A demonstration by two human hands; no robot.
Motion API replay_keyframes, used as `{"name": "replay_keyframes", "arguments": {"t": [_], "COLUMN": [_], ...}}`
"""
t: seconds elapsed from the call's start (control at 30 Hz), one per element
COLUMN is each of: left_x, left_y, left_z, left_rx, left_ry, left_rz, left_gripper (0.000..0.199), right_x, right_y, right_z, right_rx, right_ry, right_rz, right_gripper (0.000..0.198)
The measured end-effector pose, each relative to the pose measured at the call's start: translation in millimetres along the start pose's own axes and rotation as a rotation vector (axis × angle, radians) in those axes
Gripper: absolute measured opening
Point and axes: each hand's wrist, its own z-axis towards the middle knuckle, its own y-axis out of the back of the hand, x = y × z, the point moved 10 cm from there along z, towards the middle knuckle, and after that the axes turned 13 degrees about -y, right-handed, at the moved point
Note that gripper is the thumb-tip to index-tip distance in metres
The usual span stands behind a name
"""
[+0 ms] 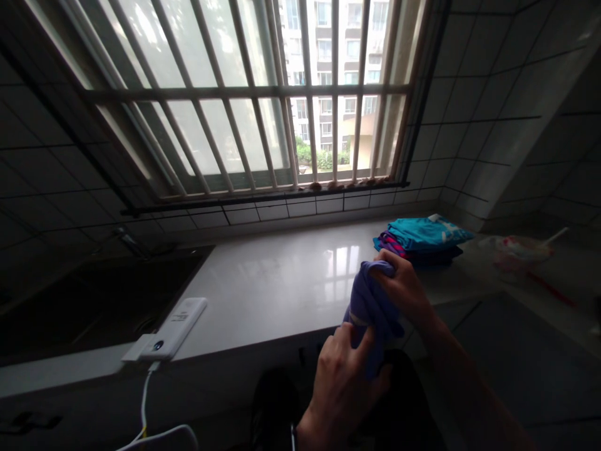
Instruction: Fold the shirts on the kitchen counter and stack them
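A bunched purple cloth garment [370, 300] hangs between my two hands, in front of the counter's front edge. My right hand [401, 285] grips its top, fingers closed on a fold. Lower down and to the left, my left hand [345, 366] has its fingers closed on the cloth's lower part. The exact kind of garment cannot be made out in its folds. Behind my right hand, a stack of folded clothes [422, 235] lies on the counter, turquoise on top with purple, pink and dark layers beneath.
The white counter [263, 282] runs below a barred window [244, 94]. On the left is a dark sink [84, 300] with a tap [129, 241]. A white power bank [181, 326] with a cable [144, 394] lies beside it. A plastic-wrapped bowl [521, 249] stands far right.
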Motion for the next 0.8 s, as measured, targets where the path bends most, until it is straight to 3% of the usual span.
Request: {"name": "replay_keyframes", "arguments": {"t": [0.1,0.2,0.27,0.33,0.43,0.53,0.6,0.7,0.8], "left_x": [-9,-2,16,48,108,157,171,155,109], "left_y": [-19,-34,-27,-1,61,130,145,112,59], "left_z": [5,4,-3,-13,-22,-18,-5,21,37], "left_rx": [0.009,0.085,0.110,0.090,-0.018,-0.209,-0.225,-0.104,0.016], "left_ry": [-0.003,0.049,0.093,0.159,0.257,0.357,0.364,0.243,0.021], "left_rz": [-0.004,0.005,0.014,0.034,0.074,0.207,0.162,-0.091,-0.283], "left_gripper": [0.067,0.050,0.030,0.011,0.024,0.032,0.030,0.023,0.066], "right_x": [1,3,4,4,-4,-11,-11,-2,6], "right_y": [-5,-4,7,24,42,43,35,15,-3], "right_z": [-2,-4,-2,4,17,29,34,34,30], "right_rx": [0.004,0.029,0.042,0.068,0.168,0.262,0.291,0.351,0.421], "right_ry": [-0.041,-0.037,-0.006,0.044,0.127,0.220,0.272,0.311,0.303], "right_rz": [0.021,0.017,-0.001,-0.035,-0.122,-0.212,-0.220,-0.156,-0.076], "right_gripper": [0.027,0.027,0.029,0.031,0.036,0.037,0.038,0.039,0.040]}}
